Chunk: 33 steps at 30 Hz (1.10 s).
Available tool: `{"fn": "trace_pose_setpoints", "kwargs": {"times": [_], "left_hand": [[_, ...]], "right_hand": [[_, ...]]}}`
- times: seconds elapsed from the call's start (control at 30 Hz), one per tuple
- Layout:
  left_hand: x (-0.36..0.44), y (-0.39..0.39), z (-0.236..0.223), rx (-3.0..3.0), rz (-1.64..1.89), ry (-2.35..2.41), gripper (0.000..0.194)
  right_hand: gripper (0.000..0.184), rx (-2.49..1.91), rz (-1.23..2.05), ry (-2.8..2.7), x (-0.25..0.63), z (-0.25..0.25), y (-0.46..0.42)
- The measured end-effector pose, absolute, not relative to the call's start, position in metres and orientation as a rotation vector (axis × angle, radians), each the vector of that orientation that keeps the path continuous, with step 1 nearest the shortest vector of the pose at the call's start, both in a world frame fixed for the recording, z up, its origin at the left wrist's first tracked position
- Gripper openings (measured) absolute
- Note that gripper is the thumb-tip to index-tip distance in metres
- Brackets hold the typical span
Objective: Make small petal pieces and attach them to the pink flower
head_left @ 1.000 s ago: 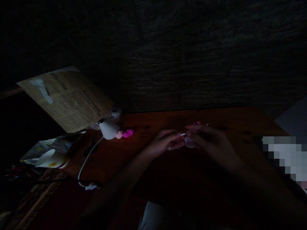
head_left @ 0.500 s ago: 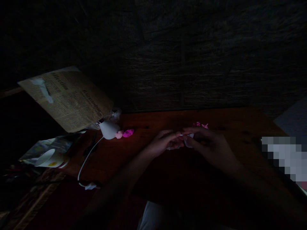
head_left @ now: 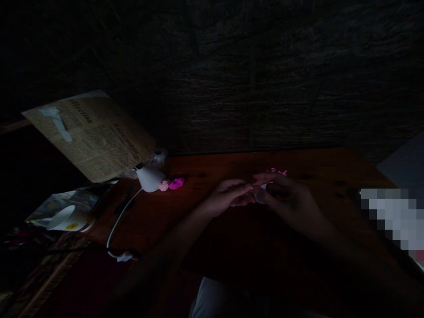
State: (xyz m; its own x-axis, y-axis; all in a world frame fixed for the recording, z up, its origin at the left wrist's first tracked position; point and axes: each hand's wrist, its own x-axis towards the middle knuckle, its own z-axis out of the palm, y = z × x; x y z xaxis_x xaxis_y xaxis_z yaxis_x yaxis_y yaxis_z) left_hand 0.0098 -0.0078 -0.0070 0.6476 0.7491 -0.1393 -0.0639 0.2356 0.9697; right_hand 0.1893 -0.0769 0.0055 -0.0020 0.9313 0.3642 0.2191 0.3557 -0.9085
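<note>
Both hands meet over the wooden table, fingertips together. My left hand is closed, thumb pressed against curled fingers, around a small piece too dark to make out. My right hand pinches from the other side, and a small whitish piece shows between its thumb and fingers. Its kind cannot be told in this dim light. Behind the right fingers lie small bright pink pieces, partly hidden. Away to the left, a magenta lump touches a pale pink lump, both on the table.
A white cone-shaped object with a white cable stands beside the lumps. Newsprint-patterned paper rises behind it. At the left are a paper cup and a shiny plastic packet. A blurred-out bright screen sits at right on the wooden table.
My hands stay nearly in place; the fingers shift slightly, and less of the whitish piece shows between them. The rest of the scene stays the same.
</note>
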Motion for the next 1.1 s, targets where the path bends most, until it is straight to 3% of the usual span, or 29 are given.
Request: {"fn": "trace_pose_setpoints", "kwargs": {"times": [1.1], "left_hand": [[0.0104,-0.0081,-0.0017,1.371,0.722,0.705,0.049]], "right_hand": [[0.035,-1.109,0.835,-1.365,0.1895,0.0092,-0.0741]]}}
